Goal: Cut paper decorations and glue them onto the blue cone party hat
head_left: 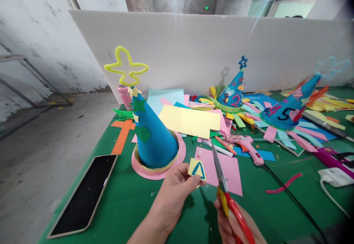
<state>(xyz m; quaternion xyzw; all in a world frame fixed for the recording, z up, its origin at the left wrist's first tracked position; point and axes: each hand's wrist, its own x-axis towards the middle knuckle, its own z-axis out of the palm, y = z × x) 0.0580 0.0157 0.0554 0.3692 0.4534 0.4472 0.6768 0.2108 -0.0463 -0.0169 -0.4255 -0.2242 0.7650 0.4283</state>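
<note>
My left hand [177,186] pinches a small pale yellow paper piece [193,165] with a blue triangle outline drawn on it. In my right hand [229,220] is a pair of scissors [220,172] with red and yellow handles. Their blades point up and away, just right of the paper and apart from it, and look closed together. Behind my left hand stands a blue paper cone hat [156,137] with a pink brim, green cut-out shapes and a yellow pipe-cleaner shape [125,66] on its tip. A pink paper sheet [221,170] lies behind the scissors.
A phone [83,196] lies at the table's left edge. A pink glue gun [246,146] with a black cord rests to the right. Two decorated cone hats [232,90] [293,105] stand farther back among paper strips. A white board [193,52] rises behind the table.
</note>
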